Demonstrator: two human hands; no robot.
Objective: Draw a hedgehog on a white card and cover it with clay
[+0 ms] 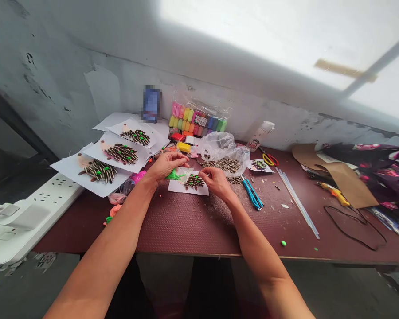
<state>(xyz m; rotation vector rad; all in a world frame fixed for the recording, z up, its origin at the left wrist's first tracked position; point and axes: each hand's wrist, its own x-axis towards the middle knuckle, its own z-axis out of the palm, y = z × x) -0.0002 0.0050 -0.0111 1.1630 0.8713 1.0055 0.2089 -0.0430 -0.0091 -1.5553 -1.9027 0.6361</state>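
My left hand [169,167] is closed round a small clear plastic bag of green modelling clay [175,175]. Just below lies a white card [177,188] bearing a hedgehog made of striped sunflower seeds [193,180] dotted with green clay. My right hand [216,179] is at the card's right side, thumb and fingertips pinched together by the seeds; what sits between them is too small to make out. Behind it, loose sunflower seeds [229,165] spill from a clear plastic bag [219,144]. A blue utility knife [252,193] lies right of my right hand.
Finished-looking hedgehog cards [119,153] overlap at left beside a white power strip [29,217]. Packs of coloured clay [199,119] and a white bottle [261,135] stand at the wall. Scissors [269,158], glue sticks [299,204] and a yellow glue gun [339,196] lie rightward.
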